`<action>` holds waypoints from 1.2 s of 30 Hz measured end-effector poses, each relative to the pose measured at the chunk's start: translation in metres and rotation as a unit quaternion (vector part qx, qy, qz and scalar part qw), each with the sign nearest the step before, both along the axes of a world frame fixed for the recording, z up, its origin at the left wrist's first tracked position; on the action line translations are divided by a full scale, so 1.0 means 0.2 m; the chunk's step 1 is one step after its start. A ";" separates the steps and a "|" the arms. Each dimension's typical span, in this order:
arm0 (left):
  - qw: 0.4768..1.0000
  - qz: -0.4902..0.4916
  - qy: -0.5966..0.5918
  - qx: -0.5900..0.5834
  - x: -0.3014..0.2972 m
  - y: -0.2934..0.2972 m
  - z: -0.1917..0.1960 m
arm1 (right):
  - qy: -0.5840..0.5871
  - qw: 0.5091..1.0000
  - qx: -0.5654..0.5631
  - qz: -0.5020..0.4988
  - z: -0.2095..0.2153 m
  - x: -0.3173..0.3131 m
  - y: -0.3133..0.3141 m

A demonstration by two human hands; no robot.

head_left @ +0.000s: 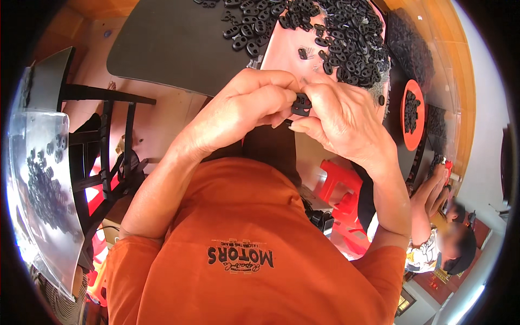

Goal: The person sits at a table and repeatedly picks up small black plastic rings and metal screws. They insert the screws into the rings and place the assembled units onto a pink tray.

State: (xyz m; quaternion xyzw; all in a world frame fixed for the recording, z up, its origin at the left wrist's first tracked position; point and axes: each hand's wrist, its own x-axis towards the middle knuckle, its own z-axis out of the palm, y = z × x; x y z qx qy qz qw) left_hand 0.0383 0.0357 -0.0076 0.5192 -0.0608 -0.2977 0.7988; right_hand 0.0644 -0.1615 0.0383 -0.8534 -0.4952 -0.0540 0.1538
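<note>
Close in front of my body, both hands meet over a black plastic cord lock (301,105) with two holes. My left hand (254,105) has its fingers curled and pinches the piece from its left side. From the right, the thumb and fingers of my right hand (344,119) close on the same piece. Fingertips cover parts of its edges. Just beyond lies a pile of similar black cord lock parts (352,40) on a pink sheet (290,51), with small metal springs (317,67) scattered among them.
More black parts (252,27) lie on the dark table (173,43). To the right, a red-orange plate (413,142) holds further black pieces. A red plastic stool (344,192) stands below the table. At left is a clear plastic-covered surface (49,179) with black parts. Another person (433,238) sits at far right.
</note>
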 end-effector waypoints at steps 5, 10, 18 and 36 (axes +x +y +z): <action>0.999 0.011 0.021 0.038 0.00 0.00 0.01 | -0.008 1.000 -0.021 -0.006 0.00 0.00 0.01; 1.000 -0.004 -0.005 0.020 0.00 -0.01 0.02 | -0.004 1.000 -0.001 -0.003 -0.01 0.00 -0.02; 0.998 -0.016 -0.053 0.037 0.01 -0.02 0.03 | -0.014 1.000 -0.006 0.008 0.01 0.01 -0.02; 0.989 0.006 -0.131 0.063 0.00 -0.06 -0.01 | 0.069 0.997 -0.025 0.017 0.00 -0.03 -0.01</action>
